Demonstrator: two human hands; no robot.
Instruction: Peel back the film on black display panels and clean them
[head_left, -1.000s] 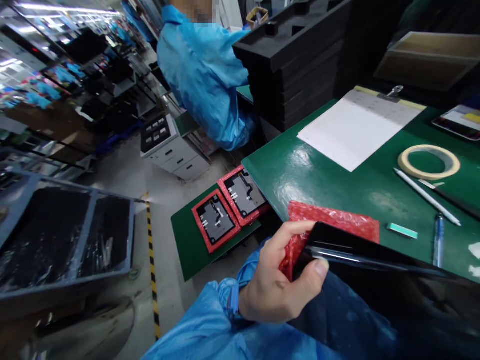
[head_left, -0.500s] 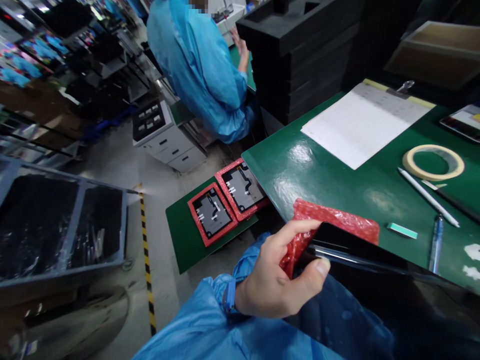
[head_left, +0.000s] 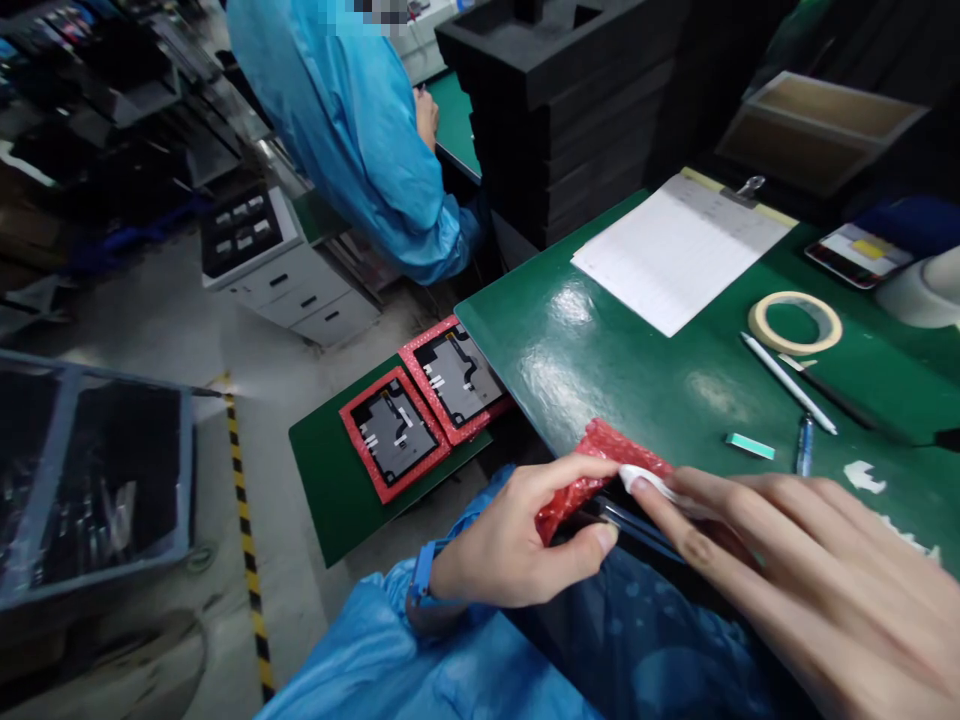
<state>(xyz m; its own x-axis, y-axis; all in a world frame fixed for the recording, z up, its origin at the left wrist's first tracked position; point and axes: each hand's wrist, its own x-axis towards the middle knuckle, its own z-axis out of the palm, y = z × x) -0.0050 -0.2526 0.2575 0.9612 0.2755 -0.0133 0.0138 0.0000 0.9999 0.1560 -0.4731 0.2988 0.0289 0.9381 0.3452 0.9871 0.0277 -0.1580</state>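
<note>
My left hand (head_left: 525, 535) is closed round the left edge of a glossy black screen panel (head_left: 675, 620), thumb on its face. Red bubble wrap (head_left: 626, 445) lies against the panel's far side and is caught under my left fingers. With its index fingertip, my right hand (head_left: 810, 560) presses a small white cloth (head_left: 651, 482) onto the panel's upper left corner, close to my left fingertips. The other right fingers lie over the panel and hide much of it. Blue sleeves show in the panel's reflection.
On the green table (head_left: 540, 340) are a clipboard with papers (head_left: 675, 250), a tape roll (head_left: 757, 320), a white pen (head_left: 787, 380), a blue pen (head_left: 805, 445) and a small green-white strip (head_left: 750, 445). Two panels on red wrap (head_left: 394, 435) lie left. A co-worker (head_left: 352, 140) sits beyond.
My right hand has come in from the right with the white cloth and now touches the panel's corner. The view has shifted right. The co-worker's hand has lowered.
</note>
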